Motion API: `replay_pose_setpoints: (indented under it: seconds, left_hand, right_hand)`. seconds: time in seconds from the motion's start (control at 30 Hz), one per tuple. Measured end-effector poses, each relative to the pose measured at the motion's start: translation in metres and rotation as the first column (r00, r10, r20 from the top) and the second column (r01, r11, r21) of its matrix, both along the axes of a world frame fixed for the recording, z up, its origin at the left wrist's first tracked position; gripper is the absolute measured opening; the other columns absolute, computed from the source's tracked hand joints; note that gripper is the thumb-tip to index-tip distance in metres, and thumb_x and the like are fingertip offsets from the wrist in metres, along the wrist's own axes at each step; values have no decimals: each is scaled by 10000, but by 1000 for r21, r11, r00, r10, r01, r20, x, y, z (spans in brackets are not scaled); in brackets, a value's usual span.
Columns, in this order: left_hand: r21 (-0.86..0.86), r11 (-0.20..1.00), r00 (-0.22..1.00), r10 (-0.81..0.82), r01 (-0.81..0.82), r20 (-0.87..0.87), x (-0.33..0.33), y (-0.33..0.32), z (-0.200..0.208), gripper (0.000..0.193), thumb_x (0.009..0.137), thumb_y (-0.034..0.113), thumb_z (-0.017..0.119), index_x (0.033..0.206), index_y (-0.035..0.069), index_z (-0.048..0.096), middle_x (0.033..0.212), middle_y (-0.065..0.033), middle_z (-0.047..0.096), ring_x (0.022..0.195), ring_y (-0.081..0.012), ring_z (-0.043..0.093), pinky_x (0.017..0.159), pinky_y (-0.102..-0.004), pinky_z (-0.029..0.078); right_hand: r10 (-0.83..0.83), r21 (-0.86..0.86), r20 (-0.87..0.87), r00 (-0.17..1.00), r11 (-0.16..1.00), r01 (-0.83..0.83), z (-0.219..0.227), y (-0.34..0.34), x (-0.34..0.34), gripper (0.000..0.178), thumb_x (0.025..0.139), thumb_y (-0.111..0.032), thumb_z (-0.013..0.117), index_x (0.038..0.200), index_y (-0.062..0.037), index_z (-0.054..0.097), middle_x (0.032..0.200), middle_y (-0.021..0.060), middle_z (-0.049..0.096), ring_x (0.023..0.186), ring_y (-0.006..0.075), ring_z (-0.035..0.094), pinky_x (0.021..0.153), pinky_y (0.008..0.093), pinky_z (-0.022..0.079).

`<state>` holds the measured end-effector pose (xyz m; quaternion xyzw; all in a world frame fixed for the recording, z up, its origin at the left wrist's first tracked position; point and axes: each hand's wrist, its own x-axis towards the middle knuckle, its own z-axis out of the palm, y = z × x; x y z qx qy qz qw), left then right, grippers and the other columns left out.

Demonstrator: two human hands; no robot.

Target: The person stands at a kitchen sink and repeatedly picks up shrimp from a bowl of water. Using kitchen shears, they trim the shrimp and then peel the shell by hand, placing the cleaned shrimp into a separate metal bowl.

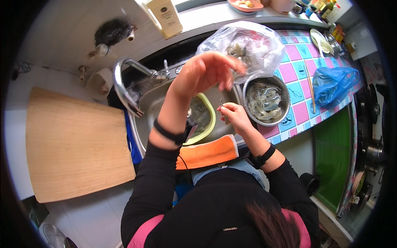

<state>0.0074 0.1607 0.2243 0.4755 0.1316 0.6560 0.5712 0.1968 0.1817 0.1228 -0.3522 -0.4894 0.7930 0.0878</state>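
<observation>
My left hand [209, 72] is raised over the sink [159, 101], fingers curved and apart, with nothing seen in it. Lower and to its right, my right hand [235, 117] pinches a small grey shrimp [226, 120], mostly hidden by the fingers. A yellow-green basin [210, 110] stands in the sink, partly behind my left forearm, with water and greyish contents in it. Right of my right hand is a steel bowl [288, 97] full of raw grey shrimp [264, 101]. Behind the bowl lies an open clear plastic bag [262, 45] with more shrimp inside.
An orange towel [209, 152] hangs over the sink's front edge. The faucet [120, 80] arches at the sink's left, beside a large wooden board [78, 144]. Chopsticks [310, 89] and a blue plastic bag [334, 84] lie on the patterned counter at right.
</observation>
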Motion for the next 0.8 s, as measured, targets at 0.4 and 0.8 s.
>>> replay_pose_setpoints:
  seconds: [0.4, 0.8]
  left_hand:
    - [-579, 814, 983, 144, -54, 111, -36, 3, -116, 690, 886, 556, 317, 1273, -9, 401, 1252, -177, 484, 1000, -239, 576, 797, -309, 490]
    - [-69, 753, -438, -452, -655, -777, -9, -177, -215, 801, 739, 417, 631, 1390, 152, 246, 1478, -88, 90, 1360, -278, 90, 1076, -503, 115]
  right_hand:
    - [37, 61, 27, 999, 997, -38, -28, 9, -11, 137, 823, -155, 607, 839, -24, 643, 629, -28, 545, 571, 48, 479, 502, 204, 351]
    - [333, 758, 636, 696, -99, -645, -123, -46, -109, 108, 728, -135, 569, 734, -56, 642, 787, 99, 570, 825, 274, 579, 700, 381, 491]
